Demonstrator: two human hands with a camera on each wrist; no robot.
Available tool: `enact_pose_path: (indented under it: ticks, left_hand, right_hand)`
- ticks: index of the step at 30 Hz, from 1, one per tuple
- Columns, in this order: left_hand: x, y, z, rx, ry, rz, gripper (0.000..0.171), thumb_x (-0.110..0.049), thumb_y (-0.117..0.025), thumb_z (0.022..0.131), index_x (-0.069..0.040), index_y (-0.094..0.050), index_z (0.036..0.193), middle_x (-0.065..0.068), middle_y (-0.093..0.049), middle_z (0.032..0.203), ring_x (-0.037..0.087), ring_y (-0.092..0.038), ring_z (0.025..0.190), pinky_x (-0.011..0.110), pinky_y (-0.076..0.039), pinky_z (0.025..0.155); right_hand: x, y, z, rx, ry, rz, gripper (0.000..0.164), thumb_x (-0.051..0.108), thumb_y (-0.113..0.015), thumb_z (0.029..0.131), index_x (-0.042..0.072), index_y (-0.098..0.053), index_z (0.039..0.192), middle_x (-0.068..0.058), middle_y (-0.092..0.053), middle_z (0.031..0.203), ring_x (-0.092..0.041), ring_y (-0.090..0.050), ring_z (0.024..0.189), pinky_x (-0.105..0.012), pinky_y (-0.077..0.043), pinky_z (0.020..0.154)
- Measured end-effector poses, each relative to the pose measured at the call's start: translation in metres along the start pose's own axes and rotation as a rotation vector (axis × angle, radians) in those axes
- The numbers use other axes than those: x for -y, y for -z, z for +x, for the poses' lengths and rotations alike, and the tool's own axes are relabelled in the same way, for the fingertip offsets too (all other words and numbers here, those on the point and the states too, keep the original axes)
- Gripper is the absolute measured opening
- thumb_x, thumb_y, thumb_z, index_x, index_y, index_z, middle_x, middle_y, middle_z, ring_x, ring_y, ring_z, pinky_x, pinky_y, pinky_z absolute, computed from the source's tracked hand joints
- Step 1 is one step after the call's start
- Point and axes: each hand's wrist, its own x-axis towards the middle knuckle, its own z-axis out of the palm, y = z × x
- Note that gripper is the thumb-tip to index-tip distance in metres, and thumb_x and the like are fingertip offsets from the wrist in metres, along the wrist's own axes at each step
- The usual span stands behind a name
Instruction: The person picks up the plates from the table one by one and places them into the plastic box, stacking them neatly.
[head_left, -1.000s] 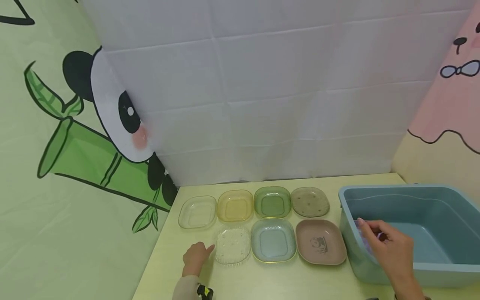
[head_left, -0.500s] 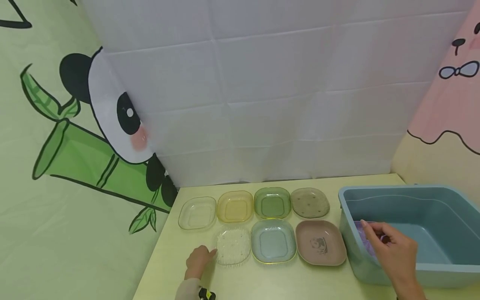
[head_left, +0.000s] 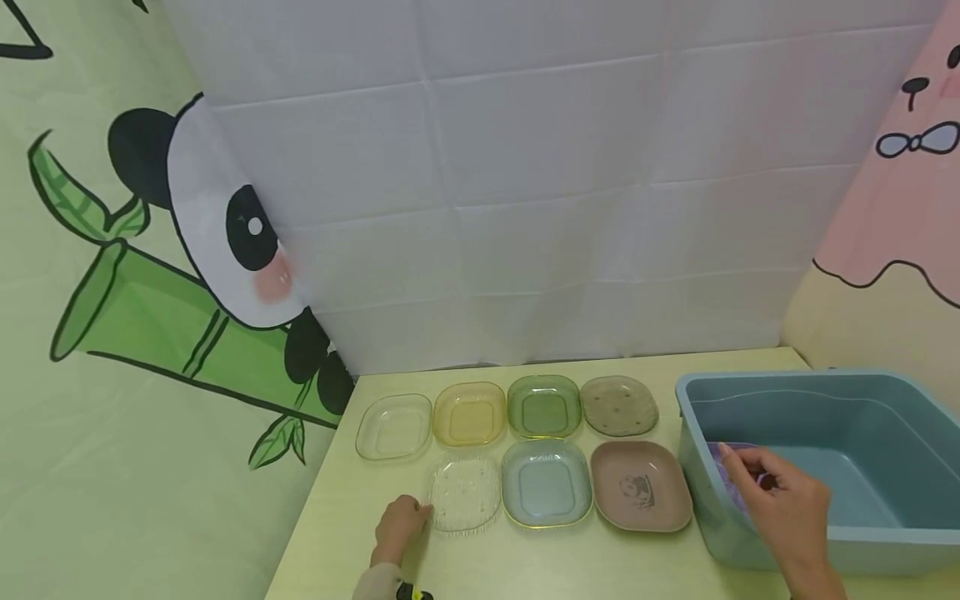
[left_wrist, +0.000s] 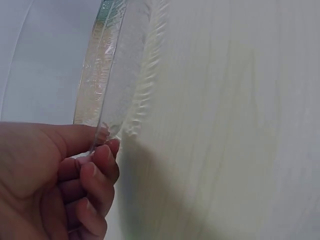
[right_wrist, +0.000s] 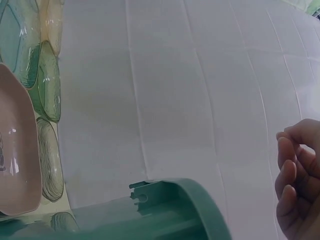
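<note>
My left hand [head_left: 401, 525] pinches the rim of a clear glass plate with a ribbed edge [head_left: 465, 497]. In the left wrist view its thumb and forefinger [left_wrist: 105, 155] meet at the rim of that plate [left_wrist: 131, 65]. To the right of it lie a pale blue plate [head_left: 547, 483] and a brown plate with a panda print [head_left: 641, 486]. Over the near left part of the blue-green tub [head_left: 787, 383] hangs my right hand [head_left: 787, 500], fingers loosely curled, nothing visible between them in the right wrist view [right_wrist: 300, 175]. Something purple [head_left: 727, 477] shows inside the tub beside the fingertips.
Behind the front plates stand a clear plate [head_left: 393, 427], a yellow plate [head_left: 470, 414], a green plate [head_left: 544, 406] and a greyish dotted plate [head_left: 618, 406]. A white cloth [head_left: 525, 250] hangs along the table's [head_left: 330, 550] back edge.
My left hand has shifted slightly right and nearer, its fingertips now at the ribbed plate's edge. The right hand has moved only slightly, and more of the purple thing shows.
</note>
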Motion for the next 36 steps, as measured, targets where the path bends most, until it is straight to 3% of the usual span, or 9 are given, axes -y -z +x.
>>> enact_pose_path:
  ticks: [13,22,27,36]
  left_hand:
    - [0.008,0.014,-0.005,-0.024,-0.008,-0.053,0.031,-0.023,-0.057,0.089,-0.008,-0.057,0.061,0.000,-0.055,0.058,0.012,-0.042,0.053,0.026,-0.032,0.049]
    - [-0.003,0.031,-0.010,-0.054,-0.063,-0.120,0.031,-0.024,-0.054,0.090,-0.007,-0.057,0.064,0.000,-0.056,0.058,0.011,-0.044,0.050,0.025,-0.033,0.046]
    - [-0.015,0.038,-0.015,-0.114,-0.112,-0.204,0.029,-0.024,-0.054,0.091,-0.005,-0.059,0.069,0.004,-0.060,0.063,0.011,-0.048,0.051,0.026,-0.033,0.046]
    - [-0.036,0.050,-0.025,-0.186,-0.117,-0.246,0.031,-0.028,-0.051,0.092,-0.004,-0.061,0.075,0.009,-0.062,0.067,0.011,-0.048,0.053,0.026,-0.032,0.046]
  right_hand:
    - [0.001,0.001,-0.003,0.004,-0.047,-0.021,0.013,-0.006,-0.072,0.068,0.003,-0.065,0.061,0.038,-0.049,0.064,0.016,-0.043,0.048,-0.005,-0.035,0.048]
    - [0.002,-0.001,-0.005,0.013,-0.055,-0.020,0.015,-0.005,-0.073,0.067,0.006,-0.065,0.061,0.037,-0.049,0.064,0.018,-0.044,0.053,-0.004,-0.036,0.051]
    - [0.001,-0.002,-0.006,0.014,-0.059,-0.035,0.018,-0.005,-0.074,0.067,0.009,-0.064,0.060,0.035,-0.048,0.061,0.016,-0.043,0.053,-0.005,-0.035,0.050]
    - [-0.002,-0.002,-0.007,0.018,-0.055,-0.019,0.020,-0.005,-0.074,0.067,0.010,-0.064,0.060,0.029,-0.050,0.058,0.015,-0.044,0.052,-0.005,-0.035,0.050]
